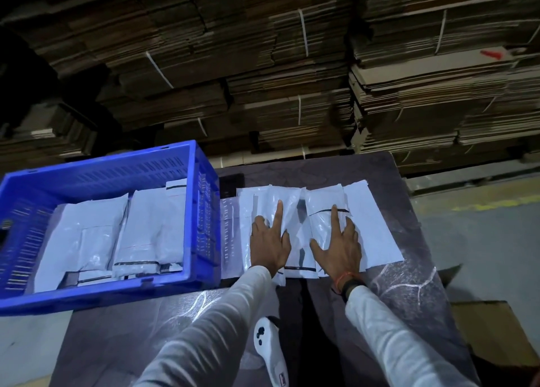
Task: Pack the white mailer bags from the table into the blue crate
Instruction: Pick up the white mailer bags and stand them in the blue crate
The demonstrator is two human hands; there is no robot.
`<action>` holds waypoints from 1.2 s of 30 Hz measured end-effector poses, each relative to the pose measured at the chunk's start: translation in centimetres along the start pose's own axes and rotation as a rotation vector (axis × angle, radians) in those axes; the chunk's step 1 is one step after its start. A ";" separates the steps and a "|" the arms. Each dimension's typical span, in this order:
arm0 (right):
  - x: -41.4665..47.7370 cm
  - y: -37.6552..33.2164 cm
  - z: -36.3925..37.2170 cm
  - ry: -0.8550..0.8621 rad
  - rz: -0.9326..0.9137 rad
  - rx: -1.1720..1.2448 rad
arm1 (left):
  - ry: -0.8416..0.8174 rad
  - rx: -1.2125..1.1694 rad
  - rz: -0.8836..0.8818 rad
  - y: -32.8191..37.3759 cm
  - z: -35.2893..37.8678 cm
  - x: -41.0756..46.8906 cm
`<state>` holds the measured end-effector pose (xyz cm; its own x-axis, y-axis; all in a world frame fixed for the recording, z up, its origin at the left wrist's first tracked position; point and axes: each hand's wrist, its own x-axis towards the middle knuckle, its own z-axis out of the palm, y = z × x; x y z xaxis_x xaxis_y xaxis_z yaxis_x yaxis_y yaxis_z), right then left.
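A: Grip state?
B: right grip (340, 244) is spread wide and flat, pressing on a bag. left grip (270, 242) has its index straight on a bag and the other fingers bent. Can't tell if they pinch anything. Nothing is lifted.
A: Where are the bags?
B: white mailer bags (371, 225) sit in an overlapping row on the desk (336, 170). Long axes run away from the person, and the row runs left-right. Both grips are mid-row. packed bags (152, 225) lie flat in the blue crate (207, 211).
A: Crate vs grips?
B: Left of both. Its right wall is just beside the row's left end, so the left grip is nearer.
A: Next move?
B: My read: carry left, over that wall. The long axis already matches the packed bags, so no turn is needed. The risk is that overlapped bags drag a neighbour along.
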<state>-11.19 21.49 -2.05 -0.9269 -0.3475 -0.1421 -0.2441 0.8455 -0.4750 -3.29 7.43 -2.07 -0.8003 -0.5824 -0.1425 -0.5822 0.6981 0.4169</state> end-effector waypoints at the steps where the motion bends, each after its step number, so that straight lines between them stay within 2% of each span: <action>1: -0.1 -0.1 -0.1 0.007 0.000 0.006 | 0.011 -0.027 0.004 0.2 -0.2 0.0; 9: -0.4 -4.1 -1.9 0.139 -0.041 0.108 | 0.207 -0.172 0.063 2.4 -5.2 -0.7; 14: -0.7 -9.8 -3.5 0.220 -0.112 0.183 | 0.367 -0.192 0.086 3.3 -11.8 -1.2; 19: -2.3 -17.2 -4.5 0.261 -0.226 0.260 | 0.468 -0.239 0.097 0.1 -18.2 -1.3; 25: -4.9 -27.2 -2.8 0.261 -0.319 0.295 | 0.569 -0.233 0.021 -8.4 -25.0 -2.5; 29: -7.0 -32.8 0.2 0.187 -0.354 0.294 | 0.593 -0.111 -0.071 -16.4 -27.7 -3.5; 36: -11.0 -40.6 8.1 -0.028 -0.355 0.220 | 0.460 0.047 -0.296 -30.7 -29.1 -4.3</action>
<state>11.17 -12.29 11.75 -0.7871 -0.6154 0.0414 -0.4773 0.5653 -0.6727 22.21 -23.58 11.91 -0.4625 -0.8713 0.1643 -0.7868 0.4887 0.3770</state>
